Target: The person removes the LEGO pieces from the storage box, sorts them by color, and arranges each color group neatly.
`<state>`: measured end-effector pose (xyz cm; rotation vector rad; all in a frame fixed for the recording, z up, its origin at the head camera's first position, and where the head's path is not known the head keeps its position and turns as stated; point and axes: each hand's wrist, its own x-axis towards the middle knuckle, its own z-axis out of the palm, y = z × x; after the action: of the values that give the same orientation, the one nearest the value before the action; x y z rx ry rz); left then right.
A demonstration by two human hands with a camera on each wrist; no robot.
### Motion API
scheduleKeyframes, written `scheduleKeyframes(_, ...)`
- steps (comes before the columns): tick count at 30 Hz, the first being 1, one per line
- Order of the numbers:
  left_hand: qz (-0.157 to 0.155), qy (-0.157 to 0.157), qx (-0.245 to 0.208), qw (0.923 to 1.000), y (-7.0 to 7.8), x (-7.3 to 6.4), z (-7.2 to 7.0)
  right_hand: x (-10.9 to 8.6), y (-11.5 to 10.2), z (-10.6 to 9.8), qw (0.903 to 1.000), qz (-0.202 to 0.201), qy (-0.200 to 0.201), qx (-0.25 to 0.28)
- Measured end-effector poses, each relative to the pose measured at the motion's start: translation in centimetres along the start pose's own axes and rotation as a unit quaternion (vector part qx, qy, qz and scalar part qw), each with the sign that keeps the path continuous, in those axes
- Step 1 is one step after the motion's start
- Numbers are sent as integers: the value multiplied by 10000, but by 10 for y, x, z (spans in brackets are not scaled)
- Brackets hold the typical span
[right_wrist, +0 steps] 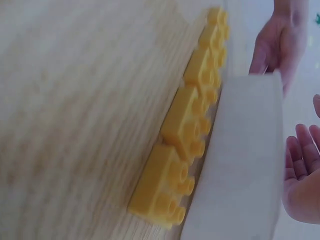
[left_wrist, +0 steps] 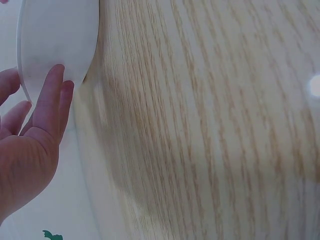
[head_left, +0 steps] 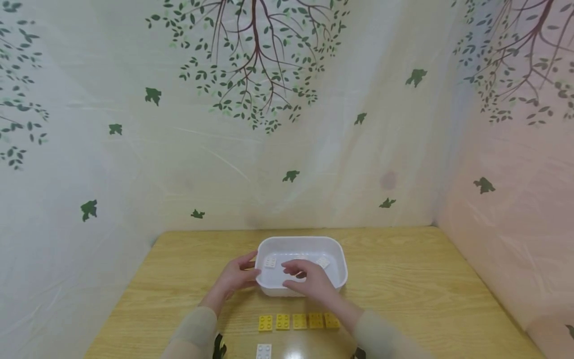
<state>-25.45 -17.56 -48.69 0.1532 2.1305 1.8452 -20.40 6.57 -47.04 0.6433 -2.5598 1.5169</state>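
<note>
A white plastic tub [head_left: 301,290] stands on the table, with a few white toy bricks [head_left: 270,262] lying on its floor. My left hand [head_left: 239,273] holds the tub's left end. In the left wrist view, the fingers [left_wrist: 47,102] lie along the outer wall and others meet the rim. Over the tub's front half hovers my right hand [head_left: 309,280], thumb and fingers curved apart with nothing visible between them. The right wrist view shows its bent fingers [right_wrist: 300,155] beyond the tub wall [right_wrist: 240,165]. Part of the tub floor is hidden beneath this hand.
Several yellow bricks [head_left: 282,322] form a row in front of the tub, the rightmost beside my right forearm. Closer to me lies one white brick [head_left: 263,351]. A leaf-patterned curtain [head_left: 215,174] hangs behind the wooden table [head_left: 403,279].
</note>
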Motion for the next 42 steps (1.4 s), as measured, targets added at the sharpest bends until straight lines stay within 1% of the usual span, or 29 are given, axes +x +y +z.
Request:
scheduleKeyframes(3,5,-10,23,10000,0,1,0,9,10,-2,9994,240,63,-253)
scheduleKeyframes(6,-13,-13,58,10000,0,2,0,18,20,-4,9969,599,85,-506)
scheduleKeyframes(10,-74,31,97,9999,0,1,1,27,28,-5,9936,962,72,-582)
scheduleKeyframes(16,-74,43,163,9998,0,0,1,36,31,-6,9866,1508,-67,-615)
scheduleKeyframes(19,-79,44,149,9998,-1,0,1,38,32,-5,9814,1805,-153,-638)
scheduleKeyframes(23,-81,68,202,9997,0,1,1,41,36,-3,9756,2035,-265,-776)
scheduleKeyframes(29,-13,64,159,9999,0,0,1,44,40,-2,9730,2069,-329,-974)
scheduleKeyframes(34,9,30,107,9999,-2,2,0,45,42,-1,9704,2096,-398,-1134)
scheduleKeyframes(38,23,18,110,9999,-2,3,0,45,44,0,9701,1980,-424,-1336)
scheduleKeyframes(42,-3,24,107,9999,-1,2,0,47,45,0,9720,1782,-404,-1475)
